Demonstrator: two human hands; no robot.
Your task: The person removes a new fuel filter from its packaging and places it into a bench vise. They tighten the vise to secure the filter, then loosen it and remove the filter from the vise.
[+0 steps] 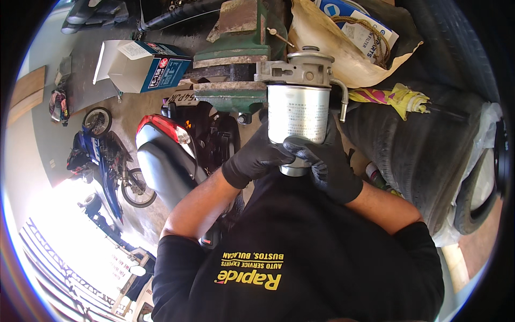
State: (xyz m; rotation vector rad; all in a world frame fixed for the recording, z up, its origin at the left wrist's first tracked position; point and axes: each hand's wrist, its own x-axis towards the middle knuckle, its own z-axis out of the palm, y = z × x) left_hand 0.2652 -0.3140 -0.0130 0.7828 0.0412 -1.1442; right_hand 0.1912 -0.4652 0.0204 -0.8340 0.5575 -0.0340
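A silver cylindrical filter canister (pixel 298 114) hangs under a grey metal housing (pixel 298 70), which is clamped in a green bench vise (pixel 230 59). Both my hands wear black gloves. My left hand (pixel 256 155) wraps the canister's lower left side. My right hand (pixel 324 161) grips its bottom end from the right, its fingers curled over the small cap underneath. A bent metal tube (pixel 342 99) sticks out of the housing on the right.
An open blue and white carton (pixel 140 65) sits left of the vise. Crumpled paper (pixel 343 48) and another box lie behind the housing, a folded yellow and pink umbrella (pixel 394 97) to the right. Stacked tyres (pixel 429 145) fill the right side. Motorcycles (pixel 166 155) stand at left.
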